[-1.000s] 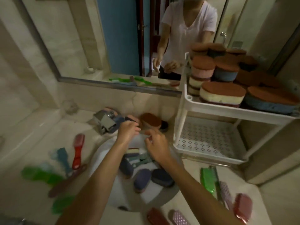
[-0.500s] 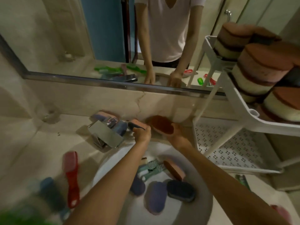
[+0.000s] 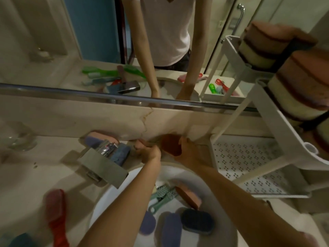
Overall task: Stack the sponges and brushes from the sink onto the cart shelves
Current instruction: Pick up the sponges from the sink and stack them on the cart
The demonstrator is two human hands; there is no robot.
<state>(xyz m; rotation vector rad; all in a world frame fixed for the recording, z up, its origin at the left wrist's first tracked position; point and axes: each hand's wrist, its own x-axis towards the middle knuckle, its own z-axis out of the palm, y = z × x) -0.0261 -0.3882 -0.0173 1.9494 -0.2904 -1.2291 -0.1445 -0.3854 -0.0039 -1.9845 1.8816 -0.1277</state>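
Clamping a small pinkish sponge between the curled fingers of the left hand, just beyond the far rim of the round white sink. Gripping a reddish-brown oval sponge in the right hand, fingers wrapped round its edge, likewise just past the sink's far rim and close to the wall. Hands close together, the two sponges near but apart. Forearms reaching across the sink from its near side.

Inside the sink: two teal plastic brushes lying together, a pink sponge with a brown top tilted beside them on the right, and, toward the near side, a dark navy oval sponge, a long purple oval sponge and a smaller purple sponge.

Overhanging the sink's far-left rim, a square chrome faucet; behind it, a blue sponge and a purple-and-pink sponge. Left of the sink on the pale stone surface, a red plastic brush, blurred. Right of the sink, a white plastic cart: perforated lower shelf just beyond the sink's right rim, upper shelf packed with stacked brown-topped sponges. Above the sink, a wall mirror reflecting both arms.
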